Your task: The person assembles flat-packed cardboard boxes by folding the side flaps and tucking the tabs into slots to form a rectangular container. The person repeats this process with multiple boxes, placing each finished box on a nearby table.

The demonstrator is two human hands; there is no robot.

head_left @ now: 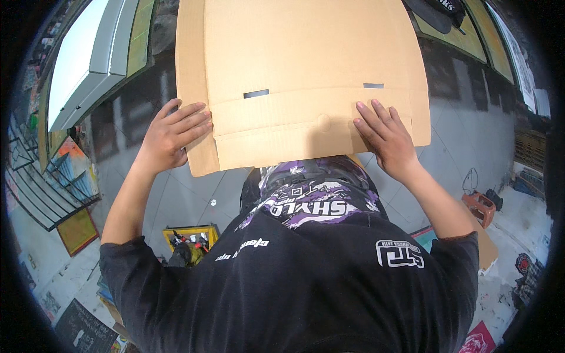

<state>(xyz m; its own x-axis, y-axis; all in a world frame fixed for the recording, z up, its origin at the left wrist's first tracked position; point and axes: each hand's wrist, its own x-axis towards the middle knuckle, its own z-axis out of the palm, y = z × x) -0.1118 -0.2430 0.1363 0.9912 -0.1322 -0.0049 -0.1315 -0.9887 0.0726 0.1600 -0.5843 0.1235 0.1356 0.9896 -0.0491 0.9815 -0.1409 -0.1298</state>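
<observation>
Here, seen from the head camera, a person in a black printed shirt [294, 276] holds a large flat sheet of brown cardboard [300, 70] up in front of the body, both bare forearms rising from the lower edge of the picture. The left hand [170, 138] grips the sheet at its lower left edge, fingers spread flat over the near face and the thumb hidden behind the board. The right hand [385, 138] lies against the lower right part of the sheet, fingers stretched out and pressed on the surface; whether its thumb wraps the edge cannot be told. The cardboard fills the upper middle of the view, with a folded flap along its bottom, two narrow slots [256, 93] cut side by side above the fold, and a small round dent between the hands. Below and behind it spreads a grey tiled floor [447, 135]. A yellow crate [191, 238] full of small items sits on the floor at lower left, an orange crate [479, 206] stands at right, and framed pictures [73, 229] lean along the left side.
</observation>
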